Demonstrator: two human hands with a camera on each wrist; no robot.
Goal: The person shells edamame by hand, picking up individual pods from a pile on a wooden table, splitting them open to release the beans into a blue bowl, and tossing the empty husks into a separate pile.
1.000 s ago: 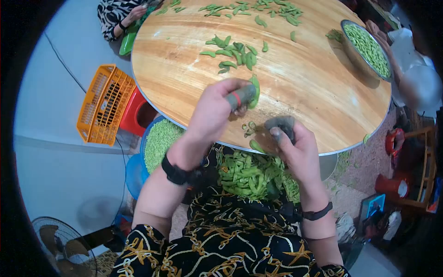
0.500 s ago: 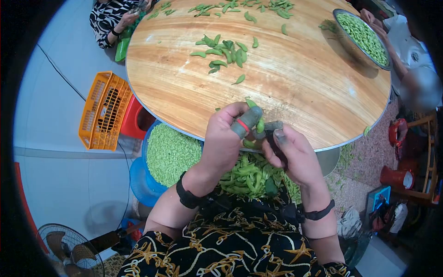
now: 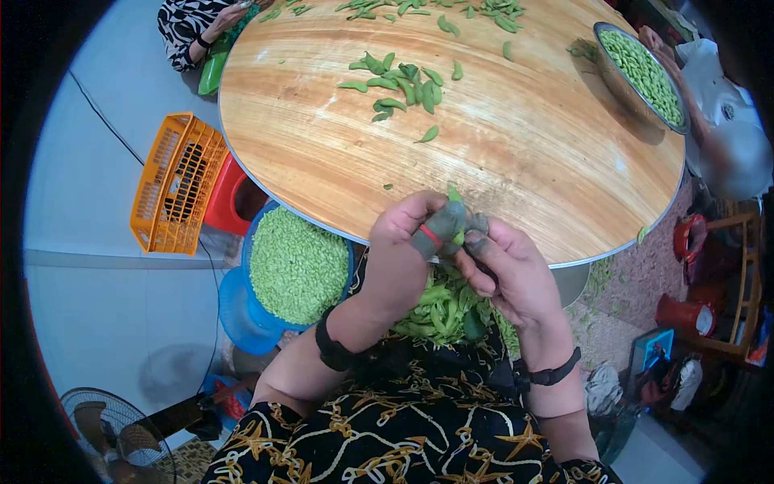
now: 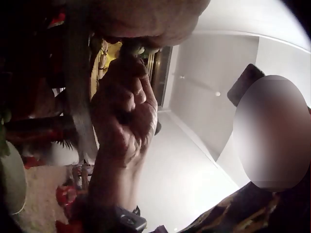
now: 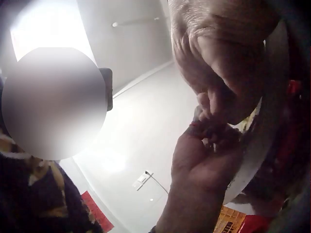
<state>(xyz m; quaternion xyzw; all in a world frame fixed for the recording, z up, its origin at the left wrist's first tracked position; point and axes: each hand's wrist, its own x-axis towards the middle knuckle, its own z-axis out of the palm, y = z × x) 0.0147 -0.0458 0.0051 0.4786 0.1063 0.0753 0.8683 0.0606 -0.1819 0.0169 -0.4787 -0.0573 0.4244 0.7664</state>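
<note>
In the head view my left hand (image 3: 399, 250) pinches a green soybean pod (image 3: 454, 194) between thumb and finger at the table's near edge. A grey cover with a red band (image 3: 432, 235) wraps its thumb. My right hand (image 3: 520, 270), grey covers on its thumb and finger, pinches the lower end of the same pod. The fingertips of both hands meet there. Below them lies a heap of green pods (image 3: 439, 310) at my lap. The left wrist view shows the right hand (image 4: 129, 111) with fingers bent; the right wrist view shows the left hand (image 5: 206, 158) from below.
More pods (image 3: 407, 85) lie on the round wooden table (image 3: 306, 129). A metal bowl of shelled beans (image 3: 641, 77) stands at its right edge, near another person. Left of me are a blue basin of beans (image 3: 298, 266), an orange crate (image 3: 173, 185) and a fan (image 3: 113, 431).
My left hand has come back from over the table toward my right hand, bringing a pod. Both hands have closed together on it.
</note>
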